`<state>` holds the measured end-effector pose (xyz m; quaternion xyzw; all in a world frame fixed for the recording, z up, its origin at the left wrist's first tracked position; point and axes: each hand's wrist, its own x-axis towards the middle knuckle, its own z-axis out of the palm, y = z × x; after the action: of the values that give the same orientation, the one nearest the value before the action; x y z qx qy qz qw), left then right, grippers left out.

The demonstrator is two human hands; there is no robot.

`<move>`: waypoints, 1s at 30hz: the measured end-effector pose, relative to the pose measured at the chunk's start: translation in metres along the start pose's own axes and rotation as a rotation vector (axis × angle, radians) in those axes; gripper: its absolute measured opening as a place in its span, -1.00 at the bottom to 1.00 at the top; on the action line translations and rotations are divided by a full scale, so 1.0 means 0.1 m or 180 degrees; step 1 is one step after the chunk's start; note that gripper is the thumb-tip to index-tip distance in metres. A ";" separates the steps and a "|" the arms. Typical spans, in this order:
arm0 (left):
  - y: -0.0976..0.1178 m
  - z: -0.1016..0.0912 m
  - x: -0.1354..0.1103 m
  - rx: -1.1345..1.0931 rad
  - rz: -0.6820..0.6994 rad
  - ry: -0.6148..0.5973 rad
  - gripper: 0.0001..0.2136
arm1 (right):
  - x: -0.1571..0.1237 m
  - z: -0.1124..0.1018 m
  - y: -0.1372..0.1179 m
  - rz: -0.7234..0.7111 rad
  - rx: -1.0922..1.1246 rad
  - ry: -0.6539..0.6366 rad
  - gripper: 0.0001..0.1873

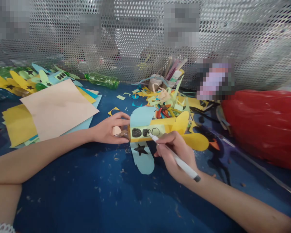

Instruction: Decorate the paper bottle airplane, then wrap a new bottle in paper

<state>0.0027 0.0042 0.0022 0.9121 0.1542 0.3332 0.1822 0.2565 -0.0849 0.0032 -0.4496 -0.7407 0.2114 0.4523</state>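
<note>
A toy airplane (168, 122), made from a plastic bottle wrapped in yellow paper, lies on the blue table. It has light blue wings (143, 161), one bearing a black star, and yellow tail pieces. My left hand (113, 129) is closed round its bottle neck end, beside a pale cap. In my right hand (176, 155) is a white marker (181, 163), its tip touching a pale green strip (163, 130) on the airplane's side. Of the window shapes outlined there, one is filled black, the middle one partly, and another is only an outline.
Stacked paper sheets (59, 108) lie at left, with more decorated bottle airplanes (26, 82) behind. A green bottle (103, 80) rests by the perforated metal screen (135, 29). Paper scraps (165, 97) are heaped behind the airplane. A red plastic bag (262, 126) sits at right.
</note>
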 end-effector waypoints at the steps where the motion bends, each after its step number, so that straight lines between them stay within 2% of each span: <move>1: 0.00 0.00 0.00 -0.0008 0.0010 0.0007 -0.51 | 0.00 0.00 0.00 -0.0002 -0.0017 0.0001 -0.96; 10: 0.00 0.00 0.00 -0.0013 -0.0016 -0.0003 -0.54 | 0.00 0.00 0.00 0.0127 0.0042 -0.0019 -0.97; 16: 0.00 0.00 -0.01 0.0003 -0.0035 -0.0016 -0.54 | 0.00 0.00 0.02 0.0189 -0.0017 0.0156 -0.97; 26: 0.00 0.01 0.00 -0.0011 -0.0032 0.0016 -0.53 | 0.03 -0.01 -0.05 0.0134 -0.0103 0.0011 -0.98; 30: -0.01 0.01 0.00 -0.0032 -0.0015 0.0036 -0.51 | 0.04 -0.01 -0.05 0.0190 -0.0070 0.0096 -0.97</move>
<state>0.0031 0.0044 0.0009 0.9089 0.1558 0.3387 0.1866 0.2540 -0.0844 0.0088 -0.4796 -0.7223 0.2099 0.4519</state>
